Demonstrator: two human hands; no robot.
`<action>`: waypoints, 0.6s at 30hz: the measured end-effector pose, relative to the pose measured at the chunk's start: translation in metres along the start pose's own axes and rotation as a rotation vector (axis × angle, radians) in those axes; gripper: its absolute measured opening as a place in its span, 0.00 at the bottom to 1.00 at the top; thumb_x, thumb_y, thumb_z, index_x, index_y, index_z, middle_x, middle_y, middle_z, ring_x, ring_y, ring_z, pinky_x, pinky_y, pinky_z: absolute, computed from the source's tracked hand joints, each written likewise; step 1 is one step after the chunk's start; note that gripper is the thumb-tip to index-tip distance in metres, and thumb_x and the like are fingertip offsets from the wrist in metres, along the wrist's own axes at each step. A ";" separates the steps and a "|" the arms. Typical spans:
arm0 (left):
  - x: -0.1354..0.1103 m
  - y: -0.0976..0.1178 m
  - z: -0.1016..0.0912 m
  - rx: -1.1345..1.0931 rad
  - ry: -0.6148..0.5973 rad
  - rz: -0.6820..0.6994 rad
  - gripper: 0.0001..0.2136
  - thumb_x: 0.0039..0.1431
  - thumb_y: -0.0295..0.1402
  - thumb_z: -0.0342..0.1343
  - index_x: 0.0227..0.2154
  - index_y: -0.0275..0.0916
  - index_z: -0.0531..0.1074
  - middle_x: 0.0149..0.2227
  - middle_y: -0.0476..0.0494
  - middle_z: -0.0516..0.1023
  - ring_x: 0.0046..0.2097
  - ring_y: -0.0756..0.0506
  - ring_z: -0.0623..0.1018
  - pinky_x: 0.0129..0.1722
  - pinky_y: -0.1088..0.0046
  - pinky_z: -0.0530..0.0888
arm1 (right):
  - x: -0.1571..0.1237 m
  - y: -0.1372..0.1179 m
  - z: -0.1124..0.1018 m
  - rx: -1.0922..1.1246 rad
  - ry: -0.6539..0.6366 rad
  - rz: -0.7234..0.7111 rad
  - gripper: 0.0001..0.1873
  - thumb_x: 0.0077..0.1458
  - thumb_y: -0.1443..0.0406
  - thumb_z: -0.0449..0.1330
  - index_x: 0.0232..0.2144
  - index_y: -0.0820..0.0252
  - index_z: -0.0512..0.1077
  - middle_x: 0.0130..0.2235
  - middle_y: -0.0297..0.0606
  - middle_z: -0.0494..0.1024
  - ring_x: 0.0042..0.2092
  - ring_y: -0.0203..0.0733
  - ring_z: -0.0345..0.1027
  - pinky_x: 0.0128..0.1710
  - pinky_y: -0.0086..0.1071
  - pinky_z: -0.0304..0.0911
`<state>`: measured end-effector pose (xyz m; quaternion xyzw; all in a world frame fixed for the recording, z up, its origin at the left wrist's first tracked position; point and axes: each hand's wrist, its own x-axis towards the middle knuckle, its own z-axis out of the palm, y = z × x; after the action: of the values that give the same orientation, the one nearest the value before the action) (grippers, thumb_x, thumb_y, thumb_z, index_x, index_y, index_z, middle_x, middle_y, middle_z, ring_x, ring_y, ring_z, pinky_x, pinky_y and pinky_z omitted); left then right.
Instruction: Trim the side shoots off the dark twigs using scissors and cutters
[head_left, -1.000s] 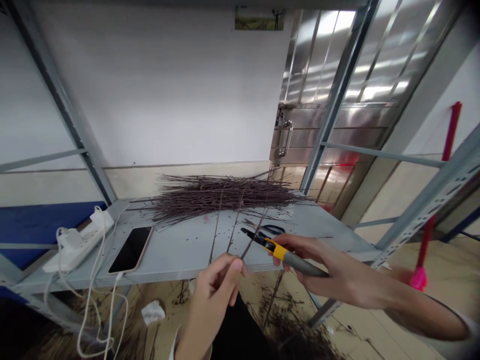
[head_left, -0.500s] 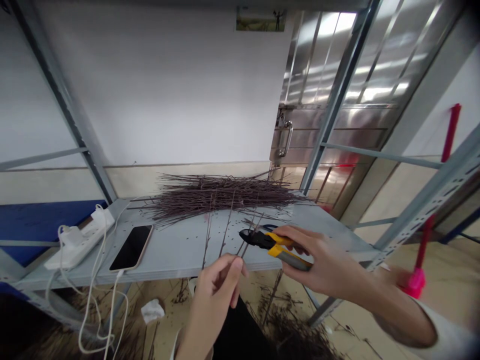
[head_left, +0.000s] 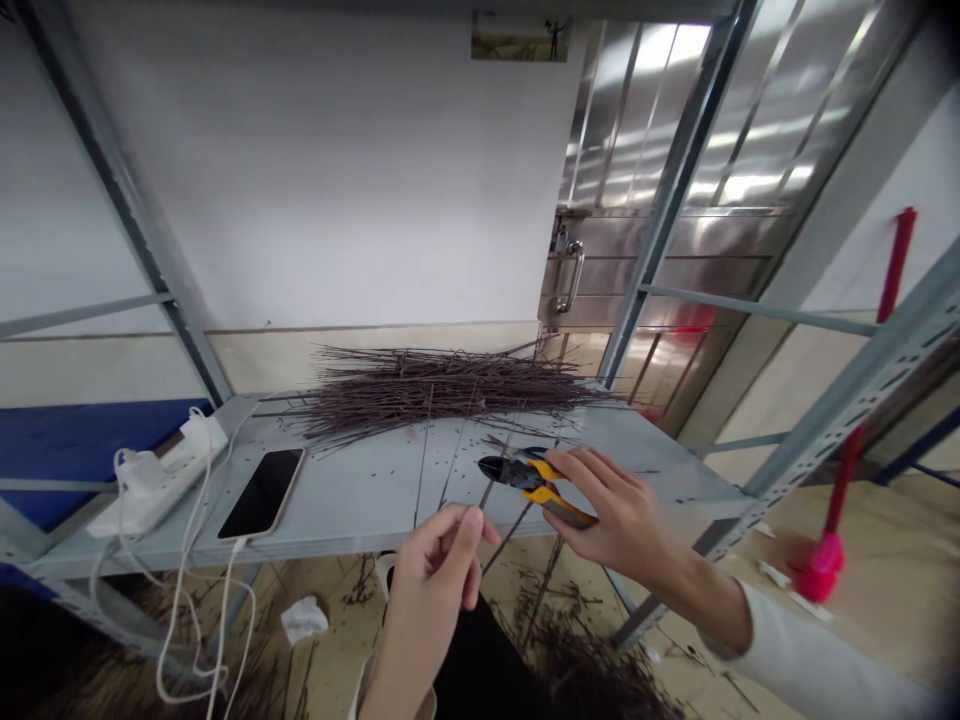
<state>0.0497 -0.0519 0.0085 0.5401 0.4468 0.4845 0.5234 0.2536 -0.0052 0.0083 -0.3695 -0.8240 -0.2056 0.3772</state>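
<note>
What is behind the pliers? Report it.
Behind the pliers in the right hand, scissors lie on the grey shelf, with a pile of dark twigs farther back. The pliers cover part of the scissors; what else they and the hand hide cannot be seen.

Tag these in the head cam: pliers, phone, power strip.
pliers (head_left: 517, 474): head view, on the dark metal head near the pivot
phone (head_left: 262, 494): head view, mid-screen
power strip (head_left: 178, 462): head view, on the white top face
</note>
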 end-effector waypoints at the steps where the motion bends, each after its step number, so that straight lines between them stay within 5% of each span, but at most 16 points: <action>1: 0.001 0.000 -0.001 0.018 0.001 0.021 0.21 0.56 0.52 0.50 0.24 0.38 0.69 0.12 0.59 0.54 0.15 0.55 0.53 0.17 0.77 0.51 | 0.001 -0.004 -0.002 0.091 -0.048 0.087 0.16 0.51 0.67 0.54 0.45 0.59 0.64 0.33 0.41 0.75 0.31 0.42 0.70 0.29 0.32 0.66; 5: 0.007 -0.002 -0.003 0.084 -0.013 0.085 0.19 0.59 0.50 0.48 0.25 0.38 0.69 0.12 0.58 0.54 0.16 0.53 0.55 0.19 0.76 0.54 | 0.006 -0.021 -0.012 0.540 -0.331 0.492 0.08 0.46 0.67 0.55 0.33 0.58 0.66 0.23 0.29 0.65 0.22 0.33 0.58 0.21 0.27 0.56; 9: 0.014 -0.007 -0.006 0.150 0.001 0.162 0.17 0.61 0.46 0.47 0.26 0.38 0.69 0.15 0.57 0.56 0.19 0.52 0.59 0.22 0.76 0.57 | 0.009 -0.033 -0.022 1.269 -0.620 0.812 0.08 0.50 0.60 0.56 0.29 0.58 0.63 0.22 0.27 0.59 0.20 0.29 0.51 0.18 0.25 0.51; 14: 0.017 -0.008 -0.008 0.162 -0.016 0.204 0.16 0.62 0.44 0.46 0.27 0.39 0.69 0.16 0.57 0.56 0.20 0.52 0.60 0.23 0.76 0.58 | 0.003 -0.036 -0.025 1.869 -0.722 1.029 0.11 0.47 0.60 0.59 0.32 0.60 0.65 0.24 0.29 0.65 0.20 0.27 0.53 0.18 0.22 0.53; 18: 0.017 -0.008 -0.006 0.152 -0.036 0.201 0.16 0.62 0.44 0.46 0.27 0.39 0.69 0.16 0.57 0.57 0.20 0.52 0.59 0.23 0.76 0.57 | -0.008 -0.032 -0.015 2.196 -0.797 1.065 0.10 0.46 0.62 0.56 0.33 0.61 0.66 0.23 0.30 0.65 0.19 0.27 0.53 0.16 0.20 0.52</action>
<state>0.0467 -0.0335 0.0009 0.6289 0.4163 0.4897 0.4376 0.2395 -0.0390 0.0098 -0.1840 -0.3672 0.8778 0.2465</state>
